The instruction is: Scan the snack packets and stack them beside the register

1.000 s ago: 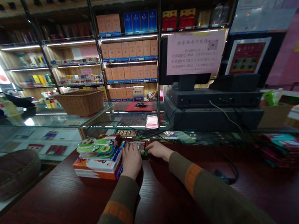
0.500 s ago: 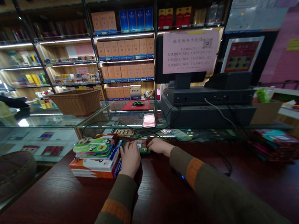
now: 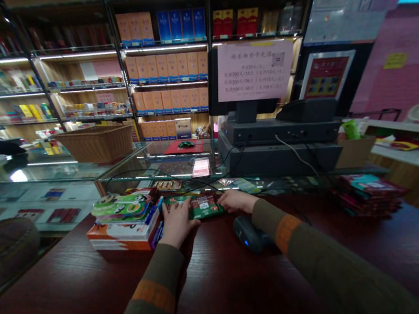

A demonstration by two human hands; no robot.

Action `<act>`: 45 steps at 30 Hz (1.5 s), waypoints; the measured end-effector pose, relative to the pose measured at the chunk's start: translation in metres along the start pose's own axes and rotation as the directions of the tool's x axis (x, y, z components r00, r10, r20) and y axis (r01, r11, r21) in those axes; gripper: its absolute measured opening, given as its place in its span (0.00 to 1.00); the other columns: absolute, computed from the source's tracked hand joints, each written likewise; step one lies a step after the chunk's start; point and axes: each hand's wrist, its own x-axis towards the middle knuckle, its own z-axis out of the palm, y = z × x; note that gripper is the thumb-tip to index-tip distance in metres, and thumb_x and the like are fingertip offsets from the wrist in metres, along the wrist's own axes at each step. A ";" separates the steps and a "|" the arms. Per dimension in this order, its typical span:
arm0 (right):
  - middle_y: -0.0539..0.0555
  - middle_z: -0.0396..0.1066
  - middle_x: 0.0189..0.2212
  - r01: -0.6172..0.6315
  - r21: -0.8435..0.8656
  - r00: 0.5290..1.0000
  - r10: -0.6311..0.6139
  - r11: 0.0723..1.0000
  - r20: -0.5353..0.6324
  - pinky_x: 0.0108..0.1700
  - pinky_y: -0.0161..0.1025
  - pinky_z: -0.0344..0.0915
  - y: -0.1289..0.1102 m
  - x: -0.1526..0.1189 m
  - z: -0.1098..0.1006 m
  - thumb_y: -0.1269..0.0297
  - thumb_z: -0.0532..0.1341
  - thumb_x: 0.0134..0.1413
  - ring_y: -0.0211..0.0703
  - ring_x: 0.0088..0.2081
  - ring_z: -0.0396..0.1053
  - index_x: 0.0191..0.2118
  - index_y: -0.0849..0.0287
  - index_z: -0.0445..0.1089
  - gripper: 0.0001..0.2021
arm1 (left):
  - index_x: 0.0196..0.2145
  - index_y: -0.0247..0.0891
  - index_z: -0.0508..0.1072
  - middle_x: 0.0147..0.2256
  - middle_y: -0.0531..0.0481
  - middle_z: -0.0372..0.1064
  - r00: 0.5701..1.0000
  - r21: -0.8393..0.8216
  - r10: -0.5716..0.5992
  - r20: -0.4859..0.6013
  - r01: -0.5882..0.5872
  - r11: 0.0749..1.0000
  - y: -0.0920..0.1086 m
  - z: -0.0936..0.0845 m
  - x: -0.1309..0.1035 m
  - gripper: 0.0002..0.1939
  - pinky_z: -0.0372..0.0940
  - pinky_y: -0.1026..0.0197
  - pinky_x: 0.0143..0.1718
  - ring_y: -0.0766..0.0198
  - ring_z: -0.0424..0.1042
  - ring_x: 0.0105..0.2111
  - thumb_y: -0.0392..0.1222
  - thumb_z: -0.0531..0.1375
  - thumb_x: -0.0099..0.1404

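A flat green and dark red packet point(image 3: 205, 208) lies at the far edge of the brown counter. My left hand point(image 3: 179, 223) rests over its left end with fingers spread and the thumb pointing right. At the packet's right end, the fingers of my right hand point(image 3: 239, 201) are curled together on its edge. Just left of my left hand sits a pile with an orange and white box point(image 3: 120, 236) at the bottom and a green panda-print pack point(image 3: 124, 205) on top. Below my right wrist stands a dark handheld scanner point(image 3: 249, 234) with a blue light, partly hidden by the sleeve.
A stack of dark red and teal packets point(image 3: 370, 194) lies at the counter's right. Beyond the far edge are a glass case, a wicker basket point(image 3: 98, 143), and a black till with a monitor point(image 3: 250, 73) bearing a pink notice. Cables run along there.
My hands have moved apart, the right one to the right, so more of the packet shows. The scanner has come out from behind my right sleeve. The view has shifted slightly.
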 end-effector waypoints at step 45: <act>0.52 0.78 0.34 0.405 0.057 0.872 -0.366 0.913 -0.325 0.49 0.42 0.64 0.100 -0.056 -0.055 0.58 0.66 0.46 0.46 0.40 0.73 0.35 0.59 0.79 0.12 | 0.40 0.46 0.77 0.40 0.53 0.80 0.954 -0.241 0.153 -0.257 -0.217 0.946 0.060 0.010 0.000 0.12 0.40 0.40 0.70 0.59 0.76 0.45 0.42 0.53 0.71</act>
